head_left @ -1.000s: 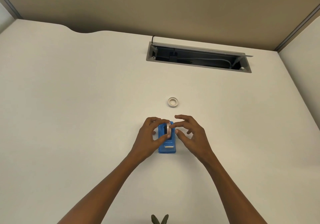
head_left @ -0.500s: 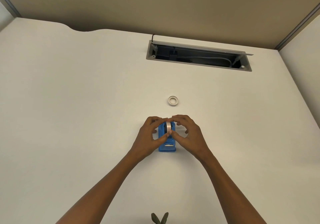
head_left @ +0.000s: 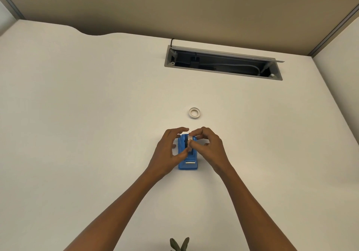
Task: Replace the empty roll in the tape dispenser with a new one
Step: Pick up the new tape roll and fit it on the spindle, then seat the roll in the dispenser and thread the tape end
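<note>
Both hands pinch tape roll (head_left: 189,144) upright in dispenser (head_left: 188,158); dispenser lengthwise toward wearer.

Matt desk, glossy plastic dispenser, brushed metal hatch

The desk (head_left: 97,114) looks like a smooth, matt off-white laminate. On it the dispenser (head_left: 188,166) is blue plastic with a slight sheen and a shiny metal bar near its 6 o'clock end. The roll (head_left: 194,112), at 12 o'clock from it, looks like white paper or card, matt. The hatch (head_left: 223,72), at 1 o'clock, has a dull grey metal frame.
</note>
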### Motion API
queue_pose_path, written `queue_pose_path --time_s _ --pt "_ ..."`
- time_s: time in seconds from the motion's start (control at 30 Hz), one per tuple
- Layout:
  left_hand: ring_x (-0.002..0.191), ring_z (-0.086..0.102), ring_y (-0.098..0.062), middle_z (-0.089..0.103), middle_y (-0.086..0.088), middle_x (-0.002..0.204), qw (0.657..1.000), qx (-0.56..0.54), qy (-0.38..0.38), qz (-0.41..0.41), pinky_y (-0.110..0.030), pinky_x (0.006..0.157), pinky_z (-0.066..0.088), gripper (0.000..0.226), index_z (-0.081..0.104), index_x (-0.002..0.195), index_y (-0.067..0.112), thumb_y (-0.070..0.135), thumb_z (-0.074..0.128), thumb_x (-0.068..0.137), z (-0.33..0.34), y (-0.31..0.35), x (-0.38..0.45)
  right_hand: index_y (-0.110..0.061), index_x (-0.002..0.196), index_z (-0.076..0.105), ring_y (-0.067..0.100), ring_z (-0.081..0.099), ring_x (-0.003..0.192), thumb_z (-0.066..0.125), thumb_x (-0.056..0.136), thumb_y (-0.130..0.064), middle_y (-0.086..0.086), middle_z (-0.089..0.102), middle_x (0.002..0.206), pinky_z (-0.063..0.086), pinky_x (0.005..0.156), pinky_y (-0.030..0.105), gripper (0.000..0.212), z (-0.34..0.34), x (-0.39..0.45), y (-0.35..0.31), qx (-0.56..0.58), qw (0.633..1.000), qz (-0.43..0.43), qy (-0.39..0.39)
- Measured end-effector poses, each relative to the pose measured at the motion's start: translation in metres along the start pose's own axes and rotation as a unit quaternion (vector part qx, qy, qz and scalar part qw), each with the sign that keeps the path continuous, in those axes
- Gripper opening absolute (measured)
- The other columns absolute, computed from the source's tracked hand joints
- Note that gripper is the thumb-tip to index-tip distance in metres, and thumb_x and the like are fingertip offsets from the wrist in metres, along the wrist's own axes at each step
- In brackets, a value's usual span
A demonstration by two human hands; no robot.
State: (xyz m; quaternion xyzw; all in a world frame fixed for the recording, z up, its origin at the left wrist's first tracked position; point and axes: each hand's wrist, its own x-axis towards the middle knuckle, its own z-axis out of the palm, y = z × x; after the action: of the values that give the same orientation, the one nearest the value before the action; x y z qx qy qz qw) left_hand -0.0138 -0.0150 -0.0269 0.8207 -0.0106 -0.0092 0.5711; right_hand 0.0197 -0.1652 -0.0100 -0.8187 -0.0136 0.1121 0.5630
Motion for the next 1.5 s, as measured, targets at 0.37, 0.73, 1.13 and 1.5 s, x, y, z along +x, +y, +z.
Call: queue_pose_path --time_s 0.37,0.73,1.13,1.5 --pt "0.102 0.048 0.011 0.046 0.027 0.108 1.000 0.004 -0.011 0.016 -0.004 0.077 0.044 0.038 0.050 0.107 0.038 0.030 0.066 0.073 -0.002 -0.003 0.001 -0.008 0.093 0.066 0.021 0.062 0.089 0.067 0.081 -0.013 0.008 0.069 0.096 0.048 0.069 0.014 0.013 0.004 0.006 0.004 0.079 0.995 0.056 0.002" --pt "0.099 0.050 0.011 0.046 0.025 0.104 1.000 0.004 -0.006 0.010 -0.003 0.075 0.045 0.037 0.054 0.107 0.036 0.021 0.070 0.077 -0.002 -0.005 0.003 -0.017 0.103 0.065 0.011 0.060 0.089 0.064 0.085 -0.018 0.000 0.067 0.107 0.048 0.073 0.020 0.018 0.001 0.000 -0.001 0.091 0.995 0.029 0.003" --pt "0.099 0.053 -0.003 0.050 0.008 0.110 1.000 0.015 -0.004 0.006 -0.010 0.079 0.046 0.045 0.057 0.116 0.022 0.033 0.064 0.072 0.000 -0.005 0.002 -0.031 0.104 0.062 -0.001 0.057 0.093 0.064 0.082 -0.006 -0.019 0.056 0.105 0.049 0.067 0.017 0.034 -0.007 -0.014 0.012 -0.029 0.995 -0.091 -0.001" --pt "0.104 0.049 0.010 0.048 0.028 0.110 1.000 -0.008 0.001 0.003 -0.013 0.078 0.047 0.046 0.041 0.104 0.056 0.036 0.066 0.072 0.000 -0.001 -0.001 -0.016 0.112 0.065 0.003 0.057 0.088 0.065 0.077 -0.017 -0.002 0.054 0.106 0.045 0.057 0.011 0.035 -0.006 -0.009 0.010 -0.041 0.996 -0.076 -0.023"
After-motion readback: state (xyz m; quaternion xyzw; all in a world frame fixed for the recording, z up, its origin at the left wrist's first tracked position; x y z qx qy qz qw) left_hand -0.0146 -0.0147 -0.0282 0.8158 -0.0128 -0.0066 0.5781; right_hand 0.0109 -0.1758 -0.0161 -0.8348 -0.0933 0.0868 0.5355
